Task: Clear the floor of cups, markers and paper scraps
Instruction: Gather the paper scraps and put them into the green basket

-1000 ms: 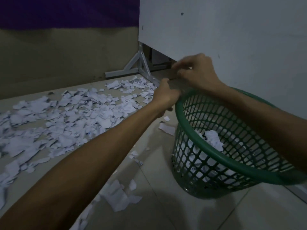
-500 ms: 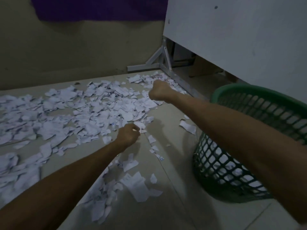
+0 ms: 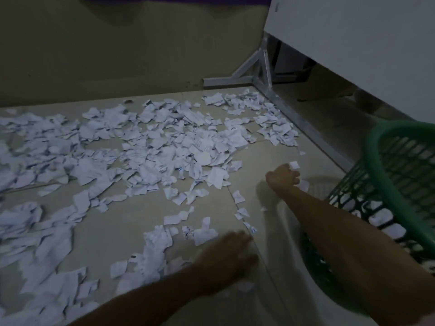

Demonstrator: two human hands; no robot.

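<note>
While the right hand (image 3: 281,178) pinches a paper scrap (image 3: 294,165) beside the green basket (image 3: 397,184) and the blurred left hand (image 3: 226,255) reaches flat-fingered over scraps (image 3: 153,147) littering the floor (image 3: 270,151), gathering is underway; next comes scooping and a drop into the basket.

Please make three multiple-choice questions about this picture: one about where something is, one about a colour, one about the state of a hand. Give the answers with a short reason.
1. Where is the basket?
A. on the person's right
B. on the far left
C. against the back wall

2. What colour is the basket?
A. red
B. green
C. yellow

3. What is the right hand doing?
A. resting flat on the floor
B. gripping the basket rim
C. holding paper scraps

Answers:
1 A, it stands at the right edge beside the right arm.
2 B, its rim and mesh are green.
3 C, white scraps show between its curled fingers.
</note>
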